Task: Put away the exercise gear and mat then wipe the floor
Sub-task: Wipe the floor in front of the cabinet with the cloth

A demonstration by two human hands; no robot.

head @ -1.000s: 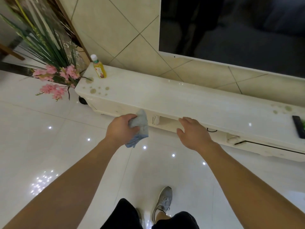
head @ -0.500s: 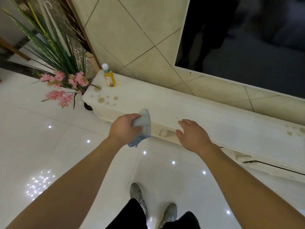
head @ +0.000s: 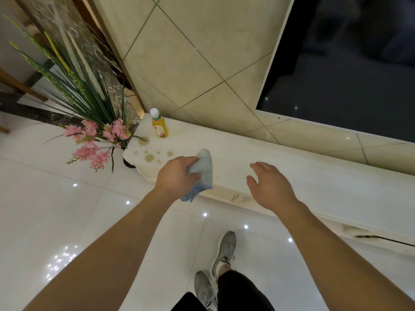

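Observation:
My left hand (head: pixel 177 176) grips a crumpled light blue cloth (head: pixel 203 170), held just above the front left part of a long white TV cabinet (head: pixel 314 176). Brownish spill spots (head: pixel 149 157) dot the cabinet's left end, a little to the left of the cloth. My right hand (head: pixel 269 187) hovers over the cabinet's front edge with its fingers relaxed and holds nothing. The glossy white tile floor (head: pixel 67 209) lies below, and my grey shoes (head: pixel 224 250) stand on it.
A small bottle of yellow drink (head: pixel 160 126) stands at the cabinet's back left corner. A plant with pink flowers (head: pixel 94 140) stands by the cabinet's left end. A large dark TV screen (head: pixel 348 63) hangs on the tiled wall above.
I have stepped closer to the cabinet's left end. Both hands now sit over its top, the cloth nearer the spill spots. My right hand has lifted off the front edge.

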